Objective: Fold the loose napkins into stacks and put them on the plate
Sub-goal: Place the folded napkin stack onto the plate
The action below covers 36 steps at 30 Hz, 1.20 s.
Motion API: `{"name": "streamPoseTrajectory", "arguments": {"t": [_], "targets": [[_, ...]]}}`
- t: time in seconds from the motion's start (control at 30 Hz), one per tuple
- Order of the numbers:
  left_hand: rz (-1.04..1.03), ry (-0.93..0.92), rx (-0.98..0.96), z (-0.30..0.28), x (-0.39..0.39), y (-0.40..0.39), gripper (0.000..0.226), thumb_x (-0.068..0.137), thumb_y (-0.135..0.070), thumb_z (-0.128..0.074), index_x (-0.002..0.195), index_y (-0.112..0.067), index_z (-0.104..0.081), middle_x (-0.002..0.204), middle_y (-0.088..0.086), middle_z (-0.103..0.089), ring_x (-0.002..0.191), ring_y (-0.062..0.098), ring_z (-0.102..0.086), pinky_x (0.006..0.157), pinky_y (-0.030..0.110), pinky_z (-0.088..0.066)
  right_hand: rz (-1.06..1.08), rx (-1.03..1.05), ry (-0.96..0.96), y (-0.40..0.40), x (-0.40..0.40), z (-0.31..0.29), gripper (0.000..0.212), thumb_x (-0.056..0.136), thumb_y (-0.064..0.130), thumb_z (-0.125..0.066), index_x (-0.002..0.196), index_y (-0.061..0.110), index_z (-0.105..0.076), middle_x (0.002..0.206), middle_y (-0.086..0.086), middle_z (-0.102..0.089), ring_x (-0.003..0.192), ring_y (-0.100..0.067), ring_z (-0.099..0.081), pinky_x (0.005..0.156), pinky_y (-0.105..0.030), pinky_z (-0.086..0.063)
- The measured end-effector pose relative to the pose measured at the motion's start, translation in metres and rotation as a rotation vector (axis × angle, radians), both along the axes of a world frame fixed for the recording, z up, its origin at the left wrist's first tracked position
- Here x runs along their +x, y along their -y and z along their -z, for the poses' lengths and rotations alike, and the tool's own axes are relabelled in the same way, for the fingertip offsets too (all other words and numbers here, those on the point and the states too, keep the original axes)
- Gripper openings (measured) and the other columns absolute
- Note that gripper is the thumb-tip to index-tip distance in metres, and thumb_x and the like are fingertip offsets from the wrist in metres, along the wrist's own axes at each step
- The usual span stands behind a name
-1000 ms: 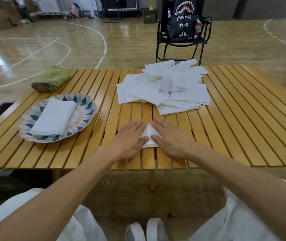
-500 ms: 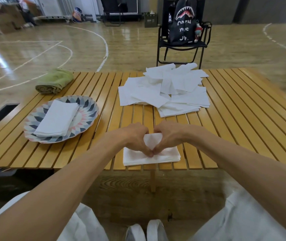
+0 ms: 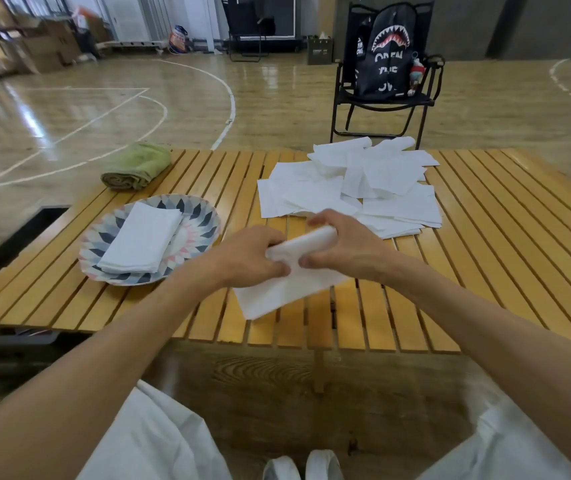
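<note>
Head view: left hand (image 3: 254, 254) and right hand (image 3: 341, 249) pinching folded napkin (image 3: 287, 285) at frame centre; plate (image 3: 201, 216) holding napkin stack (image 3: 142, 239) at left.

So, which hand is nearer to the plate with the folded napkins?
Left. The left hand grips the napkin just right of the plate; the right hand holds the napkin's other side, farther away.

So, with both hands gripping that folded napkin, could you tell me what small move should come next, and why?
Probably carry the folded napkin left and lay it on the stack of folded napkins on the plate. Both the left hand and right hand grip it, it looks already folded, and the plate with its stack sits just to the left.
</note>
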<state>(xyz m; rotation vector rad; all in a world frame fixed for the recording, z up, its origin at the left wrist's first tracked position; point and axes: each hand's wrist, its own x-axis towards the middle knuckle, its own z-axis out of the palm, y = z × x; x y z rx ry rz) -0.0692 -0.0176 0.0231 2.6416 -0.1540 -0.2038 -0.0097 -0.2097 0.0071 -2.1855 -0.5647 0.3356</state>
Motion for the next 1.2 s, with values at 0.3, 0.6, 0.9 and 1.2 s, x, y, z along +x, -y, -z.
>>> {"name": "streamPoseTrajectory", "arguments": {"t": [0.3,0.6,0.9,1.2], "targets": [[-0.434,0.155,-0.487,-0.024,-0.024,-0.080,0.026,0.091,-0.027,-0.068,0.116,-0.019,-0.064,0.103,-0.002,-0.070,0.091,0.013,-0.067,0.071,0.028,-0.053,0.007,0.692,-0.696,-0.097,-0.012,0.010,0.042,0.088,0.025,-0.074,0.126,0.011,-0.062,0.115,-0.011,-0.071,0.096,-0.024,-0.072,0.092,-0.039,-0.057],[-0.709,0.232,-0.477,-0.014,-0.025,-0.158,0.035,0.091,-0.021,-0.065,0.126,-0.017,-0.058,0.110,0.003,-0.064,0.089,0.014,-0.061,0.069,0.027,-0.048,0.084,0.469,-0.493,-0.207,-0.008,0.005,0.029,0.092,0.007,-0.064,0.121,0.001,-0.060,0.107,-0.016,-0.070,0.079,-0.026,-0.073,0.060,-0.030,-0.061],[-0.829,0.271,-0.256,0.015,-0.007,-0.206,0.042,0.090,-0.020,-0.061,0.131,-0.021,-0.050,0.115,0.003,-0.056,0.097,0.021,-0.052,0.071,0.031,-0.041,0.150,0.236,-0.326,-0.276,0.010,0.018,0.022,0.091,0.009,-0.057,0.112,0.006,-0.060,0.097,-0.012,-0.068,0.079,-0.023,-0.071,0.066,-0.038,-0.064],[-0.728,0.220,-0.036,0.036,-0.003,-0.212,0.051,0.095,-0.014,-0.056,0.145,-0.017,-0.043,0.135,0.011,-0.054,0.119,0.030,-0.052,0.078,0.031,-0.039,0.080,0.059,-0.161,-0.290,0.007,0.021,0.022,0.091,0.009,-0.055,0.075,0.015,-0.041,0.078,-0.004,-0.052,0.067,-0.016,-0.051,0.051,-0.023,-0.039]]}}
